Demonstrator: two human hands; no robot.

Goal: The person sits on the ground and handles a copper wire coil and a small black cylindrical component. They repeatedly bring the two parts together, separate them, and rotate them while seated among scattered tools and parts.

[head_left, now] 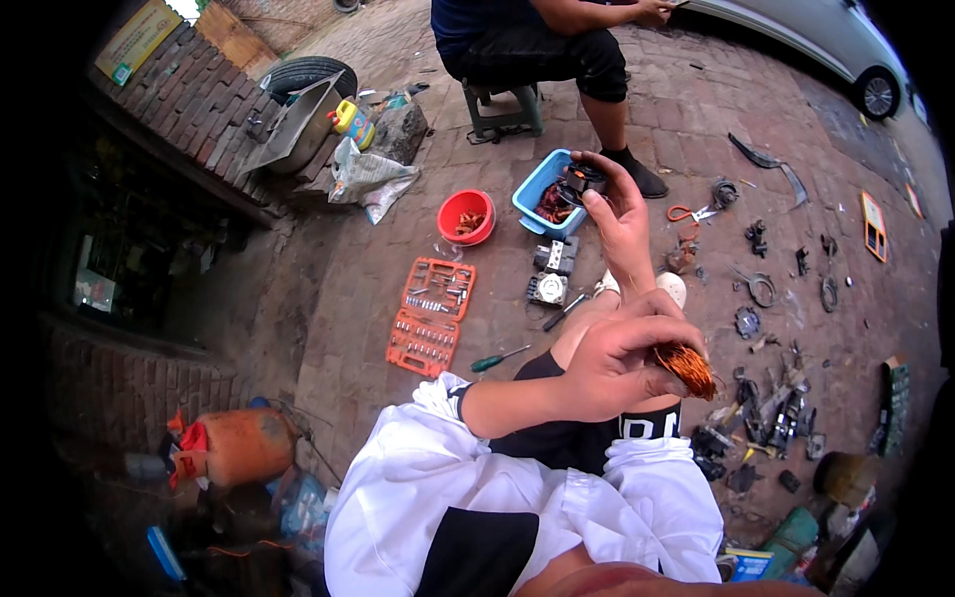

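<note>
My left hand (pixel 622 363) is closed around a bundle of copper wire (pixel 686 370), whose coppery strands stick out past the fingers. Beyond it my right hand (pixel 619 211) is raised, its thumb and fingers pinching a black rounded part (pixel 585 179) with a bit of orange on it. That part is over the near right edge of a blue plastic basin (pixel 537 189), which holds dark reddish pieces. My left forearm crosses in front of the right one and hides part of it. A red bowl (pixel 479 232) with coppery pieces stands left of the basin.
An orange socket set (pixel 431 316), a green-handled screwdriver (pixel 500 359) and a metal housing (pixel 552 271) lie on the brick ground. Orange-handled scissors (pixel 690 213) and scattered dark parts (pixel 786 408) are at right. A person (pixel 537 50) sits on a stool ahead; an orange gas cylinder (pixel 249 448) lies left.
</note>
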